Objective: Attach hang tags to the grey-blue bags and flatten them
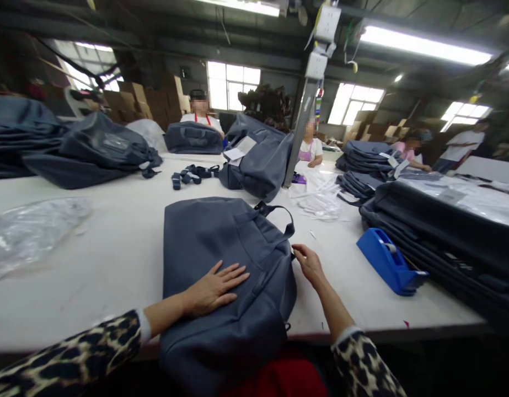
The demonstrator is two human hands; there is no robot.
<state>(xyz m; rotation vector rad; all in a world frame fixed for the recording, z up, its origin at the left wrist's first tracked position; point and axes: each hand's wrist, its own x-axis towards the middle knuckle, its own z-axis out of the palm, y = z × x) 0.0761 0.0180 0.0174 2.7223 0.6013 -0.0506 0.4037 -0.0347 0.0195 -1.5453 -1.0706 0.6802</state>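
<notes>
A dark blue-grey backpack [204,231] lies on the white table in front of me, its lower end reaching over the near edge. Its loop handle [288,220] stands up at the upper right. My left hand [215,289] rests flat on the backpack with fingers spread. At the right side, just below the handle, the fingertips of my right hand [310,264] are pinched together against the backpack's edge. A small dark piece shows beside them, too small to name.
A blue tape dispenser [389,262] stands to the right, beside stacked dark bags [444,248]. Clear plastic [35,231] lies left. Further back are another bag [262,157], straps [192,175], white strips [320,196] and a metal post [303,121]. Several people are behind the table.
</notes>
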